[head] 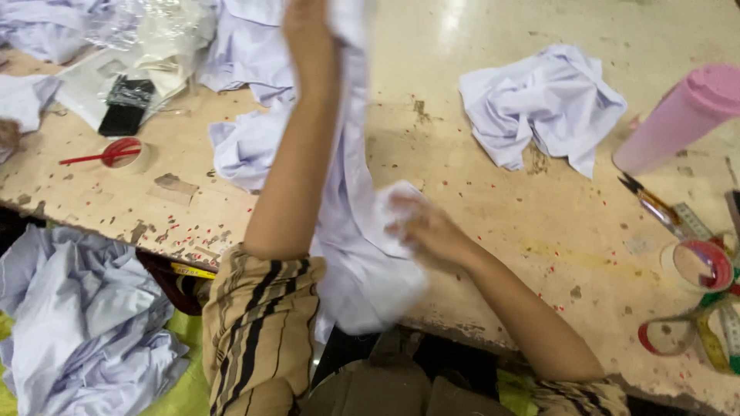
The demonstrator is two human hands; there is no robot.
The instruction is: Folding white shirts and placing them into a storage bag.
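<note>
- Your left hand was raised high toward the far edge of the view, fingers closed on the top of a pale lilac-white garment, so the cloth hung down in a long drop over the near table edge.
- Your right hand sat lower, at the middle of that hanging cloth, pinching or gathering a fold. It was blurred, so I'd say it was gripping, but I can't tell for sure.
- Holding one end high and the other low kept the garment stretched, probably so it hung straight and off the clutter.
- The garment ran from the raised hand down past your striped sleeve, its bottom hanging just beyond the near rim of the worn table.
- A crumpled garment of the same colour lay on the table to the right, well apart from both hands.
- More of the same cloth was heaped just left of your raised forearm, touching the hanging piece or nearly so.
- A pile of garments sat below the table at near left.
- A pink cylinder bottle lay tilted at the far right.
- Scissors and tape rolls sat near the right edge, within reach but untouched.
- A red-rimmed small tub with a stick across it was on the left, near a black phone-like slab in clear plastic wrap.
</note>
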